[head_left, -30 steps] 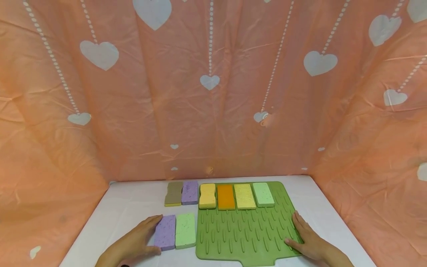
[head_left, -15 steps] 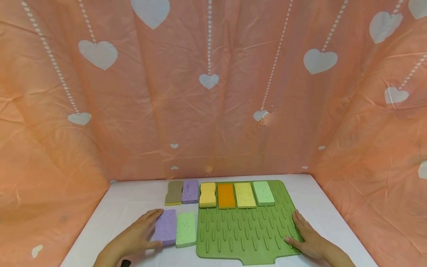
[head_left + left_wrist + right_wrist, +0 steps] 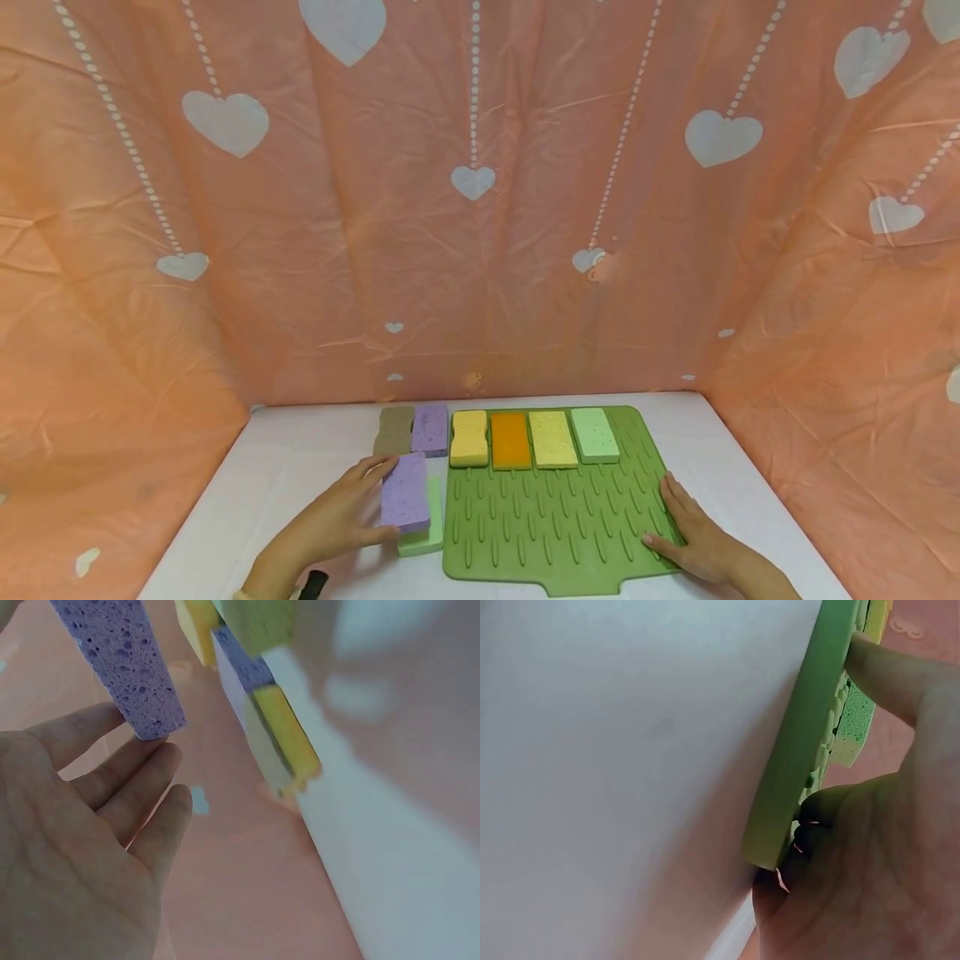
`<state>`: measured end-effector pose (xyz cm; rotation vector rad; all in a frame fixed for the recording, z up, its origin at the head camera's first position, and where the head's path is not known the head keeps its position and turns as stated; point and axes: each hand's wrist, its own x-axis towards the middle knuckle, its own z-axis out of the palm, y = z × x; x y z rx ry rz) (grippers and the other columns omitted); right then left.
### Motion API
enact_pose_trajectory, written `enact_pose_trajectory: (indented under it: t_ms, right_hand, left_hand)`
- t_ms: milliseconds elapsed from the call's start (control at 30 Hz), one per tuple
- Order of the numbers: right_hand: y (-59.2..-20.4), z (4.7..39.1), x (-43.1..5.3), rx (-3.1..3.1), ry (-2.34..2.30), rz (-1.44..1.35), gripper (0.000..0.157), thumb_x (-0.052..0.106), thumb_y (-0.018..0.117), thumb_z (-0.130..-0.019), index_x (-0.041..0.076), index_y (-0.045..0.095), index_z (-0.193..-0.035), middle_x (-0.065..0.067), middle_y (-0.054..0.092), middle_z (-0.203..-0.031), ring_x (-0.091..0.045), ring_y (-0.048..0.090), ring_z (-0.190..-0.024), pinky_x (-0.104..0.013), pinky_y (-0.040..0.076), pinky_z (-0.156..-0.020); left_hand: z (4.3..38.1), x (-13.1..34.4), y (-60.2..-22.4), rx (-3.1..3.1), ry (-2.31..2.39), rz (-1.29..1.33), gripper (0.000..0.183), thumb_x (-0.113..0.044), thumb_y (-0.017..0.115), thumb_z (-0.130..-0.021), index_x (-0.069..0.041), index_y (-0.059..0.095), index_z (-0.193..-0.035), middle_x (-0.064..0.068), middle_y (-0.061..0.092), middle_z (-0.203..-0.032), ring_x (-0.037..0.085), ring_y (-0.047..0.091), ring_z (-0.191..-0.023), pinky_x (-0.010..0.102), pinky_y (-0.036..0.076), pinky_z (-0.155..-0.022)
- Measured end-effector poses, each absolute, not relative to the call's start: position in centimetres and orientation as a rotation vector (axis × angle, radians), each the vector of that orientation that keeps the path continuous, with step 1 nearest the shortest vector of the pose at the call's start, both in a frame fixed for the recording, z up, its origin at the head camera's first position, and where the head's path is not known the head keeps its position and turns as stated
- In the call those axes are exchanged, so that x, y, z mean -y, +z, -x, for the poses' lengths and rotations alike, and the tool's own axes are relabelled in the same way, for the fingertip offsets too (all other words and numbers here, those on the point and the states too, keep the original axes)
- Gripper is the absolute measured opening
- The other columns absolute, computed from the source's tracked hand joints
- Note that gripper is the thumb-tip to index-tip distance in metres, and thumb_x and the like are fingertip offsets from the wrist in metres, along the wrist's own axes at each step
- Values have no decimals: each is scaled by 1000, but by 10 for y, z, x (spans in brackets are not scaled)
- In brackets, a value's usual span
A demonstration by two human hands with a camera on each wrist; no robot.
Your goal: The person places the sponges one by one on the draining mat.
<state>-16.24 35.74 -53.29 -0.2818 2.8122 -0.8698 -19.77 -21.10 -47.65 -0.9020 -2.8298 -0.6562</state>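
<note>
My left hand pinches a purple sponge by its ends, thumb at the near end and fingers at the far one. In the head view this sponge overlaps a light green sponge lying on the table. The left wrist view has the pored side of the purple sponge at the fingertips, raised off the table. At the right, my right hand rests on the right edge of a green ridged mat, fingers extended. The right wrist view shows thumb and fingers along the mat's edge.
Along the mat's back lie a yellow wavy sponge, an orange sponge, a pale yellow sponge and a mint sponge. Left of the mat are a grey-brown sponge and another purple sponge. A heart-patterned curtain surrounds the white table.
My left hand has lifted the purple sponge from beside the light green one and carried it rightward and away from me, over that sponge. The right hand stays on the mat.
</note>
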Motion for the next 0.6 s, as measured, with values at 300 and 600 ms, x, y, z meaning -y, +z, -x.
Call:
enact_pose_trajectory:
  t_ms: [300, 600]
  right_hand:
    - [-535, 162, -358, -2833, -827, 288, 107, 48, 74, -99, -17, 18, -163, -39, 9, -171, -61, 13, -155, -76, 23, -120]
    - [-532, 162, -358, -2833, -811, 286, 107, 49, 73, -99, -17, 18, -163, -40, 9, -171, -62, 12, -155, -77, 25, -119]
  left_hand:
    - [206, 175, -478, 2861, -691, 972, 103, -57, 88, -85, 0, 47, -160, 20, 48, -160, 44, 54, -142, 63, 50, -110]
    - [210, 138, -482, 2881, -716, 1056, 102, -53, 90, -85, -5, 45, -163, 18, 46, -163, 40, 52, -144, 62, 47, -114]
